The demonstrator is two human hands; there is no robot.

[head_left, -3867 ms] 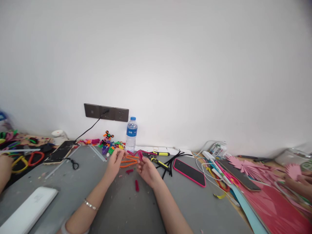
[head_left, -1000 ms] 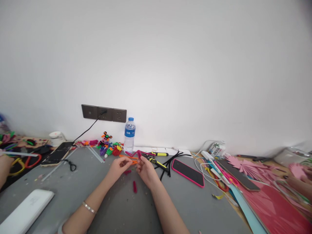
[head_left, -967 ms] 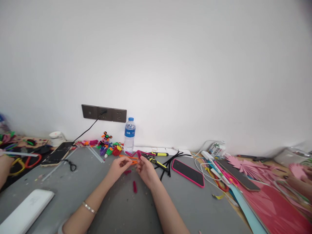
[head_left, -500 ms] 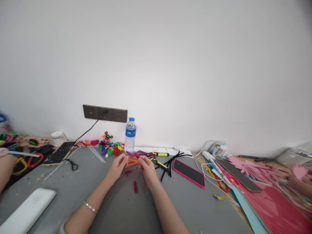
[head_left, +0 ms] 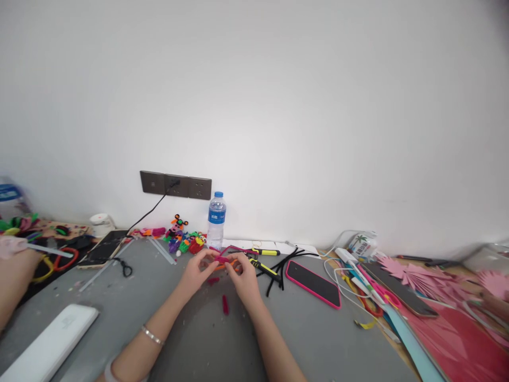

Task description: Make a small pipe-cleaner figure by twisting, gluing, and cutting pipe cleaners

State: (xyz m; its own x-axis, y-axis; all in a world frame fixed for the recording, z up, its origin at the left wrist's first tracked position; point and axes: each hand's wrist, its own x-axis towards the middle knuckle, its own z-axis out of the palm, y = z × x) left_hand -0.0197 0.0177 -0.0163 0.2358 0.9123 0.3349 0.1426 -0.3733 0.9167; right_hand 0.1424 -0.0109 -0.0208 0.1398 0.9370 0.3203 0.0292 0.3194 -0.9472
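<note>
Pink pipe cleaner [head_left: 221, 259] now lies level between the hands, just above the grey table [head_left: 191, 339], not upright as half a second ago. Both the left hand [head_left: 195, 271] and the right hand [head_left: 247, 277] pinch it tightly with their fingertips, so the bending work continues.

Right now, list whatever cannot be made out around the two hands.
- Head view: how the fuzzy pink pipe cleaner is bent; fingers of the left hand and right hand cover it.
- Head view: label text on the clear plastic water bottle; too small.
- Head view: blue-and-white object at far left; blurred, cut by the edge.
</note>
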